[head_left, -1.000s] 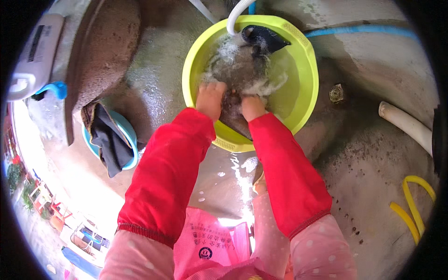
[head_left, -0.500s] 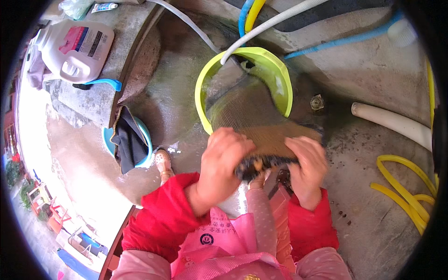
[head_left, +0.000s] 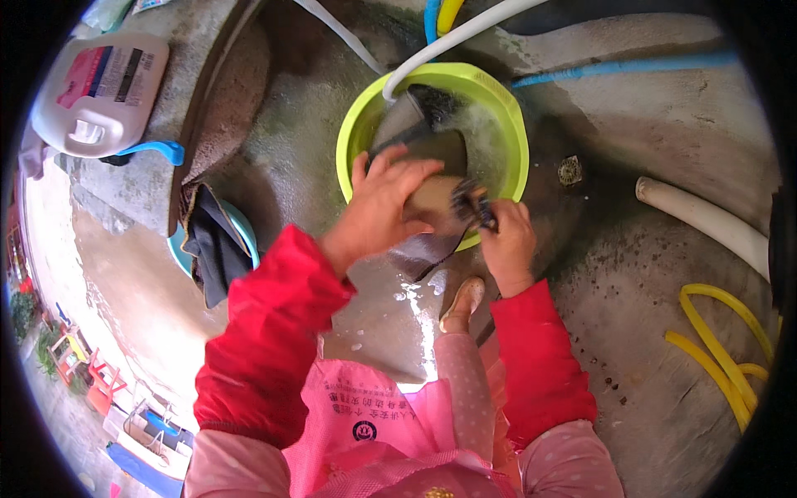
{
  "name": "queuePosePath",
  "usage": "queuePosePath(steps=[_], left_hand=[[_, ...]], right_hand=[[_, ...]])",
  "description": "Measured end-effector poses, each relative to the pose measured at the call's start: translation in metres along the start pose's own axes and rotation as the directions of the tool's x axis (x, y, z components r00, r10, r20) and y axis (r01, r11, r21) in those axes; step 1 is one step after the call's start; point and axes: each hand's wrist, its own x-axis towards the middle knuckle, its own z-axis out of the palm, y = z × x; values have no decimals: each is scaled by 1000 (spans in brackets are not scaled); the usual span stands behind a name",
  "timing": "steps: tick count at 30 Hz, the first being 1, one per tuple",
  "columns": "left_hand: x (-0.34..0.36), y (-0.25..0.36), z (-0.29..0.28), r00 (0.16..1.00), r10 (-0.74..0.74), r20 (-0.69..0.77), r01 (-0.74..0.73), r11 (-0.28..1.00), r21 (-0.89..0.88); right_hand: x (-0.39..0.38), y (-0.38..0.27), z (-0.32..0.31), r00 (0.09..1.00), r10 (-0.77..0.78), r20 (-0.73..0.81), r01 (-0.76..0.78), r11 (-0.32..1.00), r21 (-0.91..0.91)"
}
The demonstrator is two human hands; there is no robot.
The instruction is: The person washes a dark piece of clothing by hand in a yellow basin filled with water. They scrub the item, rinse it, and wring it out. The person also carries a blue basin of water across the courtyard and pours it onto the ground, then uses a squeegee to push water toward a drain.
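Note:
A lime-green basin [head_left: 519,141] stands on the wet floor with water in it. Inside it, and partly over its near rim, lies a brown ribbed mat [head_left: 436,197] with a dark backing. My right hand [head_left: 508,249] is closed on the mat's curled, dark, ragged end at the basin's near right rim. Over the left part of the mat is my left hand [head_left: 374,203], its fingers spread. Whether its palm touches the mat I cannot tell.
A white hose [head_left: 448,37] hangs into the basin. To the left, a small blue basin [head_left: 176,253] holds a dark mat [head_left: 217,241]. On the ledge [head_left: 187,91] stand a white jug [head_left: 100,91] and a blue-handled brush [head_left: 162,149]. Right: a drain [head_left: 569,170], thick pipe [head_left: 701,217] and yellow hose [head_left: 722,365].
Both hands have moved forward toward the basin, and the mat has dropped lower into and over it. My left hand has let go and spread its fingers. The right keeps hold of the mat's end.

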Motion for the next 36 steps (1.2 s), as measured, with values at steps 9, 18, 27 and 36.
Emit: queuePosePath(steps=[9, 18, 27, 36], left_hand=[[11, -77, 125, 791, -515, 331, 514, 852, 97], [35, -162, 186, 777, -620, 110, 574, 769, 282], [48, -205, 225, 787, -582, 206, 574, 812, 104], [12, -147, 157, 834, -551, -10, 455, 698, -553]], right_hand=[[-76, 67, 137, 962, 149, 227, -230, 891, 391], [16, 38, 189, 899, -24, 438, -142, 928, 344], [55, 88, 248, 953, -78, 293, 28, 985, 171], [29, 68, 198, 971, -35, 238, 9, 994, 109]])
